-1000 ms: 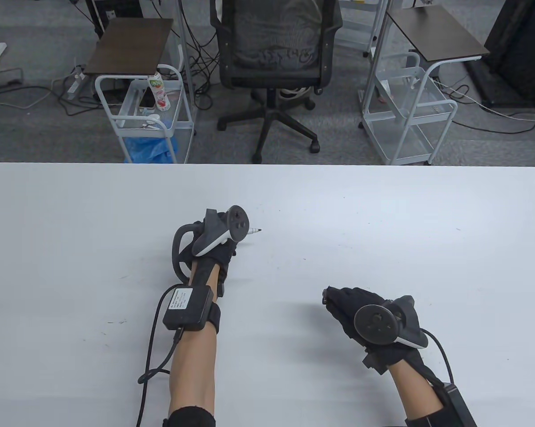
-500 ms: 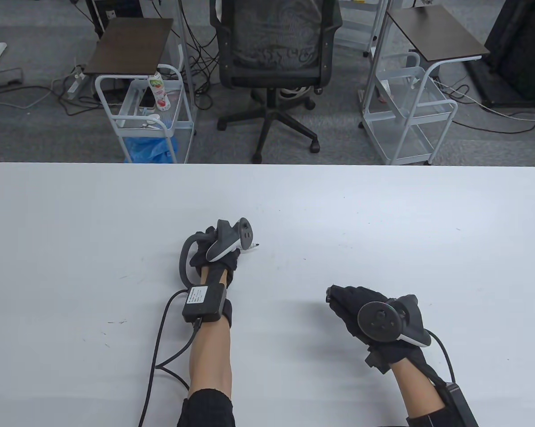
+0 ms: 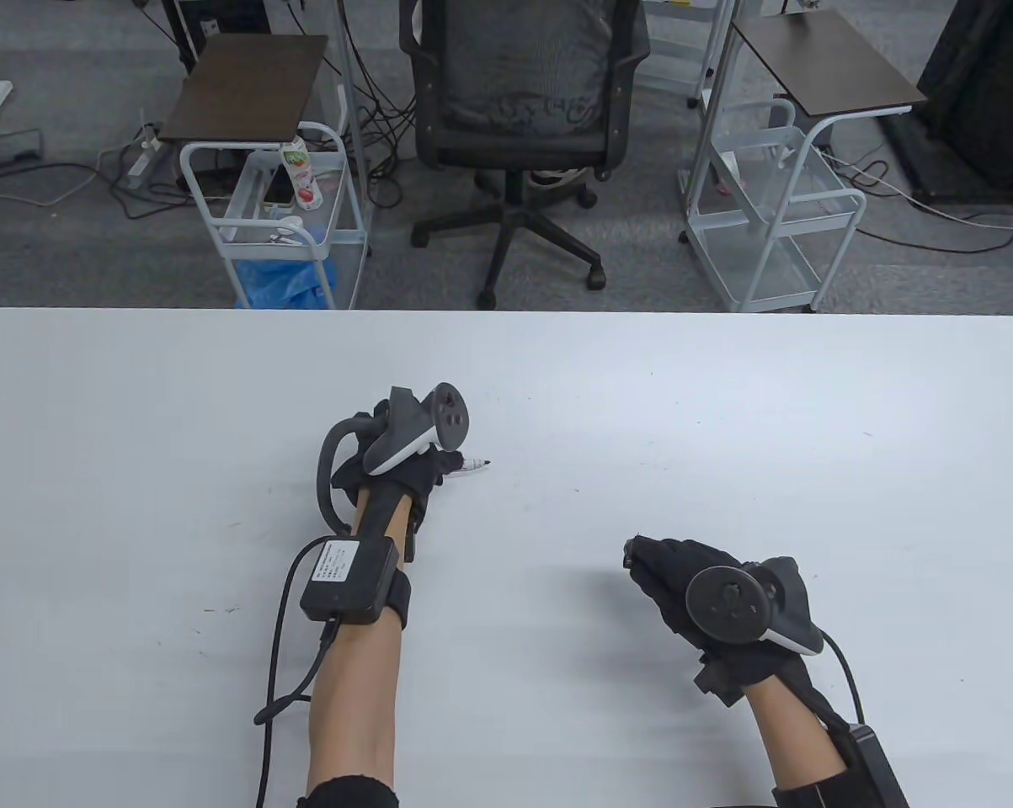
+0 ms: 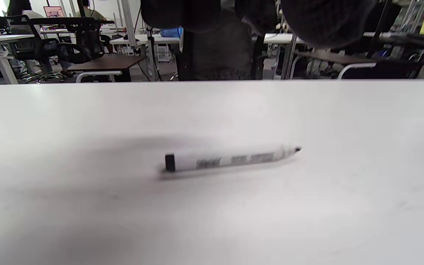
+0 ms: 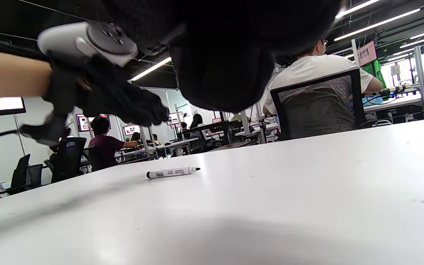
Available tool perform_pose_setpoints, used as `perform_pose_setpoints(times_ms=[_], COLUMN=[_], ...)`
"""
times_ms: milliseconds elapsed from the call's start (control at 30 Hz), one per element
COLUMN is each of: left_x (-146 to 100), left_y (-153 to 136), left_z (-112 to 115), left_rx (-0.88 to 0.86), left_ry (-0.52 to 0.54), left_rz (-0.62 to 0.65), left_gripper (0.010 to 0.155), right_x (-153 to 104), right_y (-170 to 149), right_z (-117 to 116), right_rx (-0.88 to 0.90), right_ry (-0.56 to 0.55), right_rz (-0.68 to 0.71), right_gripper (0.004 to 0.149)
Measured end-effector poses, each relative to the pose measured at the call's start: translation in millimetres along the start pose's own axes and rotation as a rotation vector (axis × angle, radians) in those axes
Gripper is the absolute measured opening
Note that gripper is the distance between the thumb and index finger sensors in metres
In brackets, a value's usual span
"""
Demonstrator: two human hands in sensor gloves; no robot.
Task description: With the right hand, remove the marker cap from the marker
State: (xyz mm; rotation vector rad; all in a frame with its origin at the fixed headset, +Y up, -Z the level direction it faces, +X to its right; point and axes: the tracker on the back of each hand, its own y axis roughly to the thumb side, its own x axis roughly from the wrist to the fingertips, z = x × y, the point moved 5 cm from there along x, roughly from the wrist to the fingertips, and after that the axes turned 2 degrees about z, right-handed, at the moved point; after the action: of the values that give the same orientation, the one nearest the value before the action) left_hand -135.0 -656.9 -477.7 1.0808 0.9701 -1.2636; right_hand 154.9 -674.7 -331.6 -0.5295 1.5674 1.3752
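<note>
Left hand (image 3: 397, 459), gloved, with a tracker (image 3: 418, 425) on its back, raised above the white table (image 3: 725, 404); in the table view it covers all but the tip end of the marker (image 3: 475, 464), so contact cannot be judged there. The right wrist view resolves this: the left hand (image 5: 101, 92) hangs clear of the marker (image 5: 172, 172), fingers loosely extended downward, holding nothing. The left wrist view shows the whole marker (image 4: 230, 159) lying flat and alone on the table, uncapped, with only dark fingertips (image 4: 318, 18) at the top edge. Right hand (image 3: 695, 589) lies well apart, near the front right of the table, fingers curled; a small dark object (image 3: 630, 555) shows at its fingertips, but whether this is the marker cap cannot be told, nor how tightly the fingers close. In the right wrist view the right hand (image 5: 223, 55) is only a dark mass at the top. Marker's long axis runs roughly left–right across the table, dark tip pointing toward the person's right, black end cap toward the left.
</note>
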Motion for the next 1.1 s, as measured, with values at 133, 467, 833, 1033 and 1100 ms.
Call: perform_pose_setpoints(times_ms=[133, 467, 833, 1033, 1100], left_x=[-38.2, -120.0, -127.3, -128.8, -130.7], left_y=[-0.3, 18.0, 28.4, 33.7, 35.4], left_z=[-34.7, -37.9, 94.5, 101.6, 101.8], left_rx=[-0.054, -0.101, -0.017, 0.008, 0.016], left_ry=[0.039, 0.18, 0.102, 0.068, 0.074], left_rz=[0.047, 0.218, 0.265, 0.295, 0.3], left_gripper=[0.078, 0.084, 0.088, 0.088, 0.088], right_x=[-0.8, -2.2, -2.5, 2.9, 8.1], right_y=[-2.7, -4.3, -7.7, -9.4, -12.6], right_z=[3.3, 2.5, -2.8, 7.1, 18.8], right_rx=[0.014, 0.006, -0.035, -0.047, -0.05], right_ry=[-0.02, -0.006, 0.006, -0.044, -0.086], right_rz=[-0.022, -0.042, -0.067, -0.099, -0.126], right_gripper=[0.048, 0.048, 0.048, 0.047, 0.047])
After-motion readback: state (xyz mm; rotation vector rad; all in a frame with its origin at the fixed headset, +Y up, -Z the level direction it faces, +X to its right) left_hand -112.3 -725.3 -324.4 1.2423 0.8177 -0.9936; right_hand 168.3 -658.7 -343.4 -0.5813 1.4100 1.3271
